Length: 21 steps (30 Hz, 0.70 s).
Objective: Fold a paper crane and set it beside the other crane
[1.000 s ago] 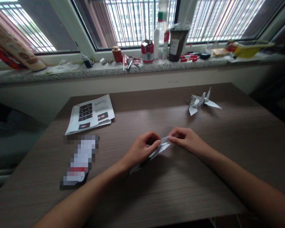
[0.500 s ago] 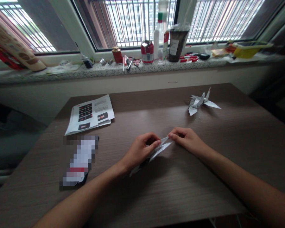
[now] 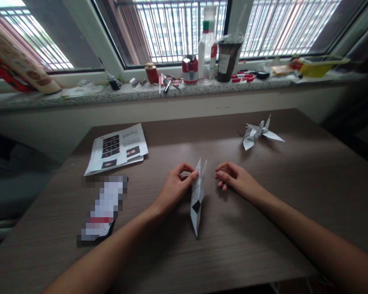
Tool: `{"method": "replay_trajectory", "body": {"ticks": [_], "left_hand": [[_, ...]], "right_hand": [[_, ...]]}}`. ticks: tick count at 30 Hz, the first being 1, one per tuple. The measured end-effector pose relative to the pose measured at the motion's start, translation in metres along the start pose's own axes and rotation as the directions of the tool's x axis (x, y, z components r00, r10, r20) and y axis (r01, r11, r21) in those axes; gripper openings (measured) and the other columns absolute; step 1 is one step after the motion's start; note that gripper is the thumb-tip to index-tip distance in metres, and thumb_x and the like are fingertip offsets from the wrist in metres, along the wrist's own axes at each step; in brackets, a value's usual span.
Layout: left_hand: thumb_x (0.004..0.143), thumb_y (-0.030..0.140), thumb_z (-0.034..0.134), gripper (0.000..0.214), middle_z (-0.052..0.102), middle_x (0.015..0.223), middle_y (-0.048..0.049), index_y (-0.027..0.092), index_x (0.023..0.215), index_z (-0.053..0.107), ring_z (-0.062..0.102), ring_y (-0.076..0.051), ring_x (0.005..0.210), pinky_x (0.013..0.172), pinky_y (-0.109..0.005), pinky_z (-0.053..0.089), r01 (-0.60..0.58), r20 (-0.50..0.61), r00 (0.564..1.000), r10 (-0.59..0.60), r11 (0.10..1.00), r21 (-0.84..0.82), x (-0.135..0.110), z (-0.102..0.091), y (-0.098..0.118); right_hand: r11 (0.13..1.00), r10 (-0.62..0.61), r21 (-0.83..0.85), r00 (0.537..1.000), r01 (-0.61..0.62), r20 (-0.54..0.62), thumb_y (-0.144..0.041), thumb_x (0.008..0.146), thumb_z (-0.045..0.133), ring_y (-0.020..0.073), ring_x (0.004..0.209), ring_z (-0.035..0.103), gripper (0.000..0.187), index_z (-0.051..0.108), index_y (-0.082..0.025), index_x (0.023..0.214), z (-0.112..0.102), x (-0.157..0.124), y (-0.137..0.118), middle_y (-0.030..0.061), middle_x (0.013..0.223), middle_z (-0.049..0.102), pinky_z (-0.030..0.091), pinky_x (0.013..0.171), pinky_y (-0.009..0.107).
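Observation:
My left hand pinches a folded piece of white paper with a black patch, holding it upright over the brown table. The paper's two points stick up and its long tip points down toward me. A short gap to the right, my right hand rests apart from the paper, fingers loosely curled and holding nothing. A finished white paper crane sits on the table at the far right.
A printed sheet with black pictures lies at the left. A blurred flat object lies nearer me on the left. The windowsill behind holds a red can, a bottle, a dark cup and small tools.
My right hand has let go of the paper and drawn back a little. My left hand has turned the folded paper from lying flat to standing upright.

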<state>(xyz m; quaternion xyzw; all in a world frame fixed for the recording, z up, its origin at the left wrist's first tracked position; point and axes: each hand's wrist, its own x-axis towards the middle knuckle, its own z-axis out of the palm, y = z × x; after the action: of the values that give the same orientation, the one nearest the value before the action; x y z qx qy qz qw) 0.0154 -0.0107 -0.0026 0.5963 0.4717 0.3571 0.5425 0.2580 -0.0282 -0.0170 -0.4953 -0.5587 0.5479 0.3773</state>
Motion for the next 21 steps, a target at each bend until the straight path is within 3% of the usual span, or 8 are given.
{"method": "replay_trajectory", "body": {"ticks": [4, 8, 13, 21], "left_hand": [[0.09, 0.045, 0.074, 0.032, 0.063, 0.084, 0.0, 0.018, 0.088, 0.057, 0.059, -0.013, 0.071, 0.063, -0.023, 0.047, 0.003, -0.082, 0.997, -0.009, 0.997, -0.078, 0.001, 0.0, -0.002], [0.088, 0.046, 0.075, 0.034, 0.063, 0.092, -0.002, 0.018, 0.085, 0.056, 0.061, -0.013, 0.075, 0.067, -0.023, 0.05, -0.014, -0.114, 0.993, -0.003, 0.989, -0.145, 0.001, 0.002, -0.001], [0.087, 0.047, 0.075, 0.036, 0.063, 0.093, -0.0023, 0.018, 0.086, 0.055, 0.061, -0.014, 0.077, 0.069, -0.024, 0.053, 0.005, -0.096, 0.995, -0.022, 0.984, -0.178, -0.001, 0.006, -0.001], [0.091, 0.045, 0.072, 0.034, 0.064, 0.091, -0.0012, 0.019, 0.091, 0.05, 0.066, -0.015, 0.081, 0.077, -0.029, 0.058, -0.021, -0.036, 0.999, 0.013, 0.975, -0.219, -0.002, 0.007, -0.004]], "right_hand": [[0.998, 0.012, -0.066, 0.994, -0.005, 0.112, -0.055, 0.091, 0.073, 0.0188, 0.08, 0.069, 0.036, 0.063, -0.021, 0.099, 0.006, -0.007, 0.0, 0.007, 0.095, 0.074, 0.056, 0.073, 0.034], [0.998, -0.003, -0.063, 0.983, 0.015, 0.186, -0.049, 0.082, 0.084, 0.0218, 0.095, 0.071, 0.041, 0.06, -0.023, 0.102, 0.015, -0.012, -0.001, 0.0077, 0.109, 0.074, 0.058, 0.084, 0.038], [0.997, -0.017, -0.072, 0.978, 0.032, 0.206, -0.045, 0.078, 0.088, 0.0199, 0.088, 0.071, 0.047, 0.052, -0.024, 0.101, 0.021, -0.014, -0.001, 0.0044, 0.101, 0.074, 0.057, 0.078, 0.035], [0.999, -0.019, -0.039, 0.978, 0.027, 0.209, -0.048, 0.085, 0.081, 0.0176, 0.082, 0.064, 0.037, 0.056, -0.023, 0.096, 0.022, -0.013, -0.006, 0.0017, 0.09, 0.068, 0.053, 0.074, 0.032]]}}
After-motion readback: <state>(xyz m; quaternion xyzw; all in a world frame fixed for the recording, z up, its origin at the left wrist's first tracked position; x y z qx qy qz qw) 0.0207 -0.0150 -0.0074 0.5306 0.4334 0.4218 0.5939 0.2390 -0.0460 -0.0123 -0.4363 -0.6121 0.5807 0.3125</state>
